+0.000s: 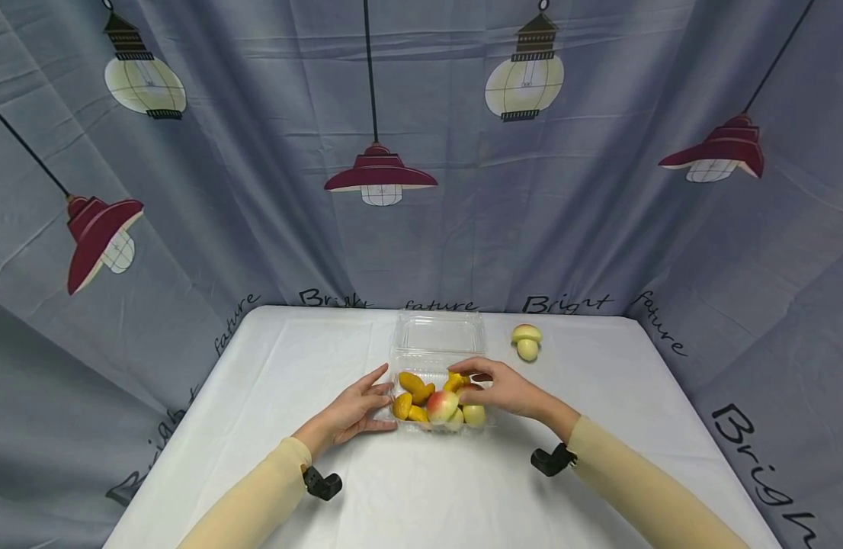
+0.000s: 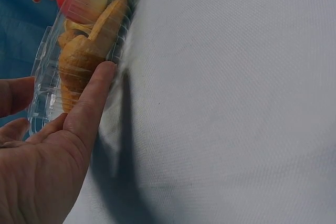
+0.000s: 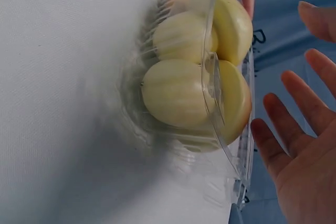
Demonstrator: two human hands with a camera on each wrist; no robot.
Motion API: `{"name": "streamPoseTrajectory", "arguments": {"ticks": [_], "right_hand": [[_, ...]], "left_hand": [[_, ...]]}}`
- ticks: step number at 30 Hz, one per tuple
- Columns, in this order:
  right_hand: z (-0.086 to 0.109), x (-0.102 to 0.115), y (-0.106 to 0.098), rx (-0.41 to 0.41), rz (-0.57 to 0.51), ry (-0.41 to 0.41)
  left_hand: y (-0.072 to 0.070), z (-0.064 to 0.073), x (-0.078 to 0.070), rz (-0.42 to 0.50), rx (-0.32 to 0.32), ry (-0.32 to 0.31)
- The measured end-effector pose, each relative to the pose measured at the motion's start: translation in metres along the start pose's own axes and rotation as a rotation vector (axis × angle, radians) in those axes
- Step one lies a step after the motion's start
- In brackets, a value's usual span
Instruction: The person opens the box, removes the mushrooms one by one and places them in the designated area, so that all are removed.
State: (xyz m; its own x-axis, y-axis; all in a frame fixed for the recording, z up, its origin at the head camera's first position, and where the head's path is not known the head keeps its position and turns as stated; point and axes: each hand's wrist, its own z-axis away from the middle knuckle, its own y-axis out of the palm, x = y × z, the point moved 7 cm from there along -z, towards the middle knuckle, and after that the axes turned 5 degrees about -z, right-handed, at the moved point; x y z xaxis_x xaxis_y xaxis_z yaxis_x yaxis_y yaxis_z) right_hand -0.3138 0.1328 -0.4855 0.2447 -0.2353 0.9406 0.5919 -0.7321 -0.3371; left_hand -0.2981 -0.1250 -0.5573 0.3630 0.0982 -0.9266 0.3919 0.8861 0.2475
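A clear plastic clamshell box (image 1: 392,364) lies on the white table with its lid (image 1: 440,334) folded back. In its left half are several yellow-brown lumpy pieces (image 1: 411,383), their kind unclear. The right half holds toy mushrooms (image 3: 176,93) with pale stems; one cap (image 1: 442,406) is red and yellow. My left hand (image 1: 353,412) touches the left side of the box, fingers extended along its wall. Over the right side of the box is my right hand (image 1: 509,389), its fingers spread with nothing gripped in the right wrist view.
Another toy mushroom (image 1: 527,343) lies behind and to the right of the box, near the table's back edge. Grey-blue curtains (image 1: 435,244) printed with lamps surround the white table (image 1: 600,473). A small black device (image 1: 554,460) is strapped at each wrist.
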Motion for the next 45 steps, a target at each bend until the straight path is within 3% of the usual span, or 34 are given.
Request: {"name": "streamPoseTrajectory", "arguments": {"ticks": [6,11,18,24,32,45], "right_hand": [[-0.003,-0.002,0.009,0.048,0.018,0.029],[-0.008,-0.003,0.012,0.055,0.121,0.06],[-0.016,0.001,0.021,0.126,0.215,0.003],[-0.02,-0.005,0.024,0.171,0.313,0.022],[-0.022,-0.009,0.024,0.174,0.432,0.042],[-0.026,-0.013,0.026,0.171,0.608,-0.011]], "left_hand": [[0.0,0.0,0.0,0.0,-0.004,-0.005],[0.0,0.001,0.0,-0.002,-0.002,-0.007],[-0.001,0.001,0.0,-0.007,-0.006,-0.013],[0.0,0.002,-0.001,-0.007,-0.004,-0.014],[0.0,0.002,-0.002,0.004,-0.005,-0.015],[0.001,0.002,-0.002,-0.002,-0.003,-0.008]]}}
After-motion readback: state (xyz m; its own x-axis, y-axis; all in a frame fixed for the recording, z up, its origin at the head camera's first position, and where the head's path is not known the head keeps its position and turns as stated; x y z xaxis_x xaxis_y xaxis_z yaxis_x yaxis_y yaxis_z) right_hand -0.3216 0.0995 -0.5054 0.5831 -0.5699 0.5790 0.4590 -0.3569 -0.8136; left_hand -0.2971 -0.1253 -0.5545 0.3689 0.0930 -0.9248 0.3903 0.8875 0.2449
